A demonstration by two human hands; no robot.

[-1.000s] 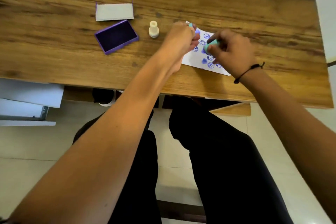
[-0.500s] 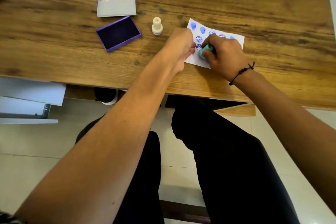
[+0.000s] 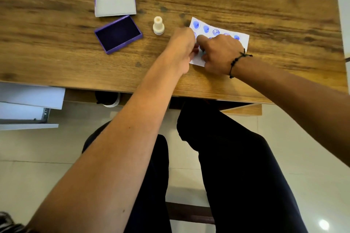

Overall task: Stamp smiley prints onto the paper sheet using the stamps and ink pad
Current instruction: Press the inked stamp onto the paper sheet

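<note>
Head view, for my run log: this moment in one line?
left hand: on paper sheet | right hand: fist over prints | ink pad: open | cream stamp: idle

Soft even daylight, wide-angle bowing at edges, slight motion blur, glare spot on floor tile (image 3: 324,224).

Near half of paper sheet (image 3: 244,39) hidden beneath left hand (image 3: 182,47) and right hand (image 3: 217,54); several prints covered. Anything gripped inside either fist concealed. Both elbows cut off by frame edges.
</note>
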